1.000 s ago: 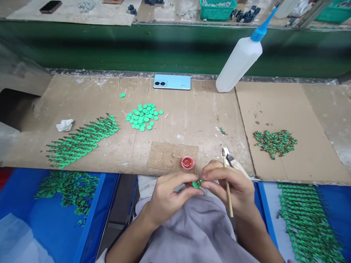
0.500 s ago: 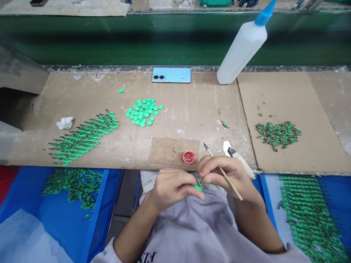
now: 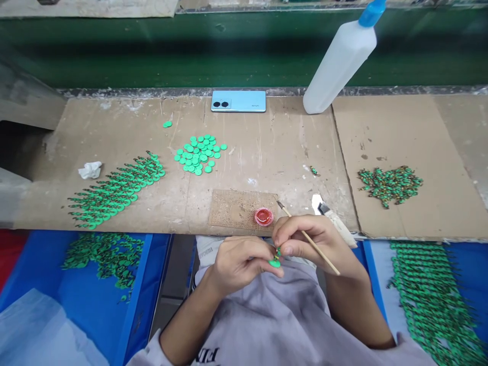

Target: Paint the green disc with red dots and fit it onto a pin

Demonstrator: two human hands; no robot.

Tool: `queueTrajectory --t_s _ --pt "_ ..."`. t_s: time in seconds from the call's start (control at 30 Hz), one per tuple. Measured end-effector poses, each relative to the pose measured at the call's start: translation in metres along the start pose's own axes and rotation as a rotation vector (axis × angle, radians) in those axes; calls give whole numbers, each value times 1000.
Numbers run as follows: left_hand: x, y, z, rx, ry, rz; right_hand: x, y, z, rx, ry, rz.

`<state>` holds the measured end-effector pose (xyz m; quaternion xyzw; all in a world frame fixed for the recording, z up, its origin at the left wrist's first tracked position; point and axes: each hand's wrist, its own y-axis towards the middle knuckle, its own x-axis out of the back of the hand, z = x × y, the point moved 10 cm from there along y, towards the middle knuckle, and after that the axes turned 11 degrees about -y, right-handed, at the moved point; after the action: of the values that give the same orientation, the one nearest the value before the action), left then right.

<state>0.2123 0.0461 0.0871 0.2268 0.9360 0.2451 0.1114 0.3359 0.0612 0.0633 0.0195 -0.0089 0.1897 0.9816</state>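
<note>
Between thumb and fingers, my left hand (image 3: 244,263) grips a small green disc (image 3: 274,264) by its edge. A tiny green-and-gold figure (image 3: 278,252) stands on that disc, its top pinched by the fingertips of my right hand (image 3: 314,241). The same hand also carries a thin paintbrush (image 3: 324,257) slanting across its fingers, dark bristles pointing up and away. Just beyond my hands is a little dish of red liquid (image 3: 264,217), at the right edge of a thin brown board (image 3: 229,208).
Loose green discs (image 3: 198,155) lie mid-table, with rows of disc-mounted pieces (image 3: 118,190) to their left. Right of me are a heap of small figures (image 3: 391,185) and a craft knife (image 3: 335,221). A phone (image 3: 238,101) and white bottle (image 3: 339,66) are behind. Blue bins (image 3: 99,305) flank me.
The view has shifted slightly. My hands keep the same grip on the disc and figure, with the brush still in my right hand.
</note>
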Motion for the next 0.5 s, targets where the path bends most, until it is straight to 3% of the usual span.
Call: queueTrajectory --t_s 0.23,0.5 --pt "7 2 -6 -72 42 -59 0 1 3 32 -14 10" --pt "2 -1 -6 -84 -25 -66 -3 0 0 0 40 34"
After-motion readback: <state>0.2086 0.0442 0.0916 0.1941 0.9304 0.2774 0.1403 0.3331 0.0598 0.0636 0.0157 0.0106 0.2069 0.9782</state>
